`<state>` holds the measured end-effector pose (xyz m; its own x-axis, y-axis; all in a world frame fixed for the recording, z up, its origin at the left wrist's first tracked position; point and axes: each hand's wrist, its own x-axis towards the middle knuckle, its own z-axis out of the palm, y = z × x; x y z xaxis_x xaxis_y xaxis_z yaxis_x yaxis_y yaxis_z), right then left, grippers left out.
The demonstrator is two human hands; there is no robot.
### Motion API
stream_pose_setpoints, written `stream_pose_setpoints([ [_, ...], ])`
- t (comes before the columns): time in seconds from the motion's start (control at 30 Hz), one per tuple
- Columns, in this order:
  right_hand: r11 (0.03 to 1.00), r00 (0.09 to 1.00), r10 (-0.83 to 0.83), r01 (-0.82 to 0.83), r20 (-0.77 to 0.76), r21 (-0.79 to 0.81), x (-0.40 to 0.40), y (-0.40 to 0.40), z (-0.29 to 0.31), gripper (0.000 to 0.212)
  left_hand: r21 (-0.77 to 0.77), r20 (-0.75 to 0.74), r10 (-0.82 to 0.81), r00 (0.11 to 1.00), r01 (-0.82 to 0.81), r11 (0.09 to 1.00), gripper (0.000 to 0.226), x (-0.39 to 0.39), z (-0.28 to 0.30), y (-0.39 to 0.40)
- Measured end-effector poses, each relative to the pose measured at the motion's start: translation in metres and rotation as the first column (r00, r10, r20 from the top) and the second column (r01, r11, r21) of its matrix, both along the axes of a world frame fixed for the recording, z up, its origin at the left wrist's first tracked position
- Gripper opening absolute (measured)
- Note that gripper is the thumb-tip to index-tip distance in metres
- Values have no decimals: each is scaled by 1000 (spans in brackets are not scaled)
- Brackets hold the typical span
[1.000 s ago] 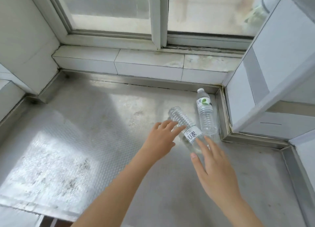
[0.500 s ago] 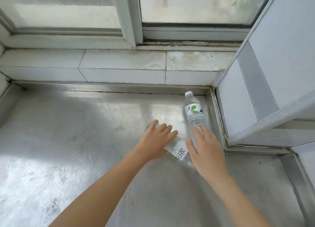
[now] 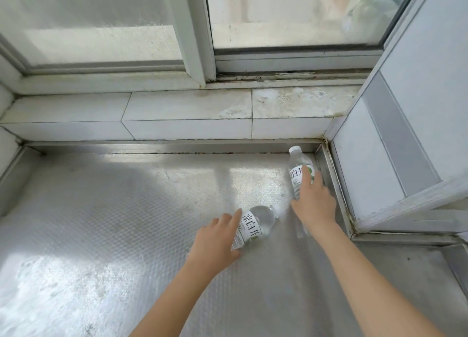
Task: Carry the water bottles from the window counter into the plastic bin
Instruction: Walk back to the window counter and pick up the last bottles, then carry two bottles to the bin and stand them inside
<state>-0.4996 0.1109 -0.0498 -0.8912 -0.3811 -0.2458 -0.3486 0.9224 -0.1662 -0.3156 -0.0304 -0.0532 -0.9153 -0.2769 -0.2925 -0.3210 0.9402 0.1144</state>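
Two clear water bottles with white labels lie on the steel window counter (image 3: 106, 210). The near bottle (image 3: 255, 222) lies on its side in the middle, and my left hand (image 3: 215, 240) wraps over its lower half, fingers curled around it. The far bottle (image 3: 297, 169), white cap pointing toward the window, lies along the counter's right rim. My right hand (image 3: 312, 202) rests on its lower body, index finger stretched over the label. The plastic bin is not in view.
A tiled ledge (image 3: 187, 116) and a sliding window (image 3: 192, 32) stand behind the counter. A white panel (image 3: 395, 144) rises at the right, close to the far bottle. A raised steel rim (image 3: 336, 197) runs along the counter's right side.
My left hand has pulled the near bottle toward me and to the left, turning it. My right hand has moved from beside that bottle onto the far bottle. The camera has leaned closer.
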Motion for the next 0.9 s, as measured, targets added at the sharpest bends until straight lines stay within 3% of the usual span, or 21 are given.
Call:
stream_pose_setpoints([
  [0.13, 983, 993, -84, 96, 84, -154, -12, 1, 2, 88, 113, -48, 117, 992, -111, 987, 68, -6, 5, 0],
  [0.23, 940, 972, -142, 192, 188, -282, -6, 6, 8, 85, 261, -112, 308, 945, -271, 927, 68, 4, 8, -1],
  [0.33, 874, 931, -170, 294, 323, -387, 9, 12, 19, 91, 507, -185, 534, 825, -385, 771, 66, 14, 20, -1],
  [0.47, 715, 878, -168, 422, 449, -558, 42, 21, 42, 95, 751, -146, 730, 668, -405, 521, 67, 25, 43, 5],
  [0.57, 570, 852, -152, 489, 500, -660, 70, 31, 62, 94, 834, -103, 769, 631, -366, 412, 72, 33, 58, 14],
  [0.7, 385, 836, -167, 544, 523, -746, 113, 55, 95, 93, 906, -84, 755, 650, -265, 330, 67, 46, 83, 31],
  [0.9, 236, 824, -246, 561, 510, -793, 176, 107, 131, 96, 964, -32, 699, 714, -163, 210, 74, 61, 118, 74],
])
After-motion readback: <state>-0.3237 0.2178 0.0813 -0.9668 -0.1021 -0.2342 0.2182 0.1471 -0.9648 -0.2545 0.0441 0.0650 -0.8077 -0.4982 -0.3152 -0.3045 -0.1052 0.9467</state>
